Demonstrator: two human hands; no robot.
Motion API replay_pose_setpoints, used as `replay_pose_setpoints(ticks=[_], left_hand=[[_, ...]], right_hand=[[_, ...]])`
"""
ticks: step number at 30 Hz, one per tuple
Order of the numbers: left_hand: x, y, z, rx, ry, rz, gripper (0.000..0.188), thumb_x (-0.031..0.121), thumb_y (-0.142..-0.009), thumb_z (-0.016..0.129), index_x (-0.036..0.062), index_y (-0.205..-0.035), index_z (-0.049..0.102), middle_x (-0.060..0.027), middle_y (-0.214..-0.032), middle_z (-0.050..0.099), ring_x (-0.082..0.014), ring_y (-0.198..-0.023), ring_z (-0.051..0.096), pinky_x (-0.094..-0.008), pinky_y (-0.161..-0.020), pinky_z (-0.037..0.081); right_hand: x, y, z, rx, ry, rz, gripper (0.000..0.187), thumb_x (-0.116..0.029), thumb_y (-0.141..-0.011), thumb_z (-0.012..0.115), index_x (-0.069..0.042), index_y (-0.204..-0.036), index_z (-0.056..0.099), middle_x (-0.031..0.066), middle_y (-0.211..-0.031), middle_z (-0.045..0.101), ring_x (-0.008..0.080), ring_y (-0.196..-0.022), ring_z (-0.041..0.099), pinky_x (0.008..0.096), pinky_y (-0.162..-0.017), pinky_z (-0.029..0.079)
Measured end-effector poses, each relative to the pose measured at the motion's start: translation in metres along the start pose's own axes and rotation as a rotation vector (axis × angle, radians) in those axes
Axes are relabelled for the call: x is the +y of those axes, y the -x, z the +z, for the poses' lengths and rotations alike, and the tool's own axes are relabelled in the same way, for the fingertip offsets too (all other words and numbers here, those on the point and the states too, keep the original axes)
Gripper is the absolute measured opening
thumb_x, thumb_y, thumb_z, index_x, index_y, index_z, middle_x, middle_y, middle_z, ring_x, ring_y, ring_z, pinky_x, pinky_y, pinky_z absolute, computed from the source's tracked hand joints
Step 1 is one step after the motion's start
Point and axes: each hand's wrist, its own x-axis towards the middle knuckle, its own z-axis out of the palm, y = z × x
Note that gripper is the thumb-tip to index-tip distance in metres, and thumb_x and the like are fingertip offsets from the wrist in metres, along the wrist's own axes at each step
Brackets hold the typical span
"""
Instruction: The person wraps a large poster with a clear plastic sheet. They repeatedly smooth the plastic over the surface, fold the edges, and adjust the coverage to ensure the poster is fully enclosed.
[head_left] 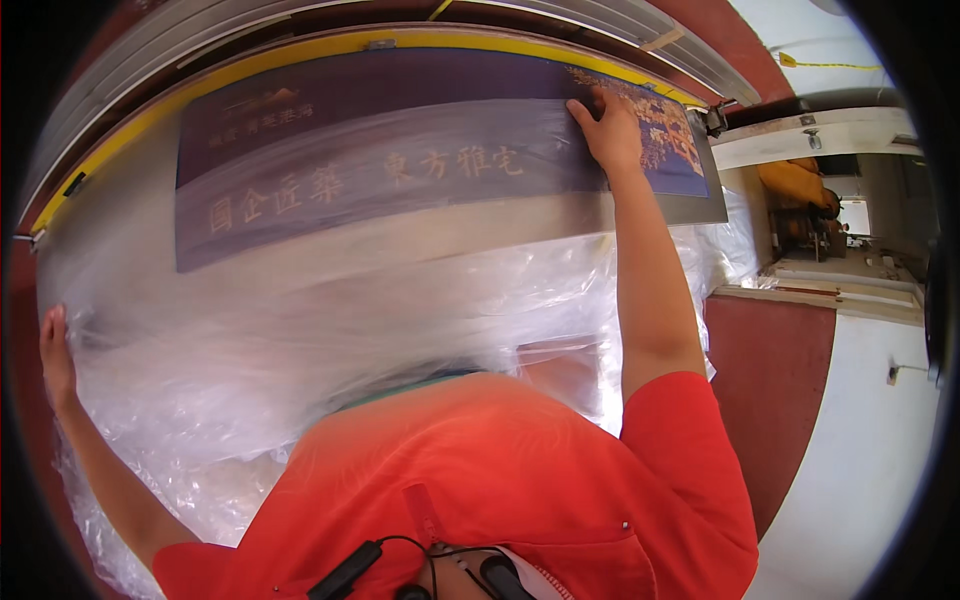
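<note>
A wide dark blue and purple panel (420, 75) with gold lettering and an orange blossom pattern lies in front of me. Cloudy clear plastic film (330, 300) drapes over its lower part and spreads down toward my body. My right hand (612, 130) rests on the panel's right part, by the blossoms, thumb out to the side and fingers apart. At the far left, my left hand (57, 360) is raised at the film's edge, its fingers mostly straight. Whether it pinches any film there is hard to see.
A yellow strip (300, 45) with metal clips runs along the far edge, before grey metal rails (640, 20). To the right are a pale frame bar (820, 137), a red-brown board (775, 390) and a white wall (870, 430). An orange object (795, 185) shows beyond.
</note>
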Motion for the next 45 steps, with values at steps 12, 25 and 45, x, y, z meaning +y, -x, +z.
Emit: replay_pose_setpoints(ticks=[12,25,45], left_hand=[[0.024,-0.009,0.004,0.361,0.365,0.058,0.032,0.029,-0.084,0.045,0.0029,-0.102,0.050,-0.0015,-0.091,0.051,-0.0110,-0.083,0.046,-0.0222,-0.074,0.037],[0.035,-0.166,0.127,0.419,-0.286,-0.023,0.062,0.056,-0.072,0.044,-0.0003,-0.090,0.059,-0.0174,-0.091,0.057,-0.0260,-0.087,0.053,-0.0322,-0.075,0.039],[0.064,-0.142,0.135,0.268,0.167,-0.030,0.044,0.037,-0.077,0.040,-0.0020,-0.093,0.052,-0.0118,-0.081,0.056,-0.0219,-0.073,0.053,-0.0334,-0.063,0.042]], right_hand=[[-0.026,-0.002,-0.008,-0.063,-1.039,0.255,0.020,-0.021,-0.079,0.051,-0.002,-0.071,0.050,0.0062,-0.062,0.052,0.0182,-0.056,0.051,0.0303,-0.052,0.040],[0.034,-0.106,0.056,0.033,-0.711,0.387,0.036,-0.036,-0.072,0.057,-0.002,-0.064,0.057,0.0040,-0.055,0.051,0.0125,-0.050,0.045,0.0265,-0.048,0.036],[0.073,-0.108,0.055,-0.135,-1.270,0.517,0.029,-0.031,-0.082,0.041,-0.003,-0.079,0.049,0.0094,-0.075,0.053,0.0200,-0.069,0.053,0.0289,-0.063,0.046]])
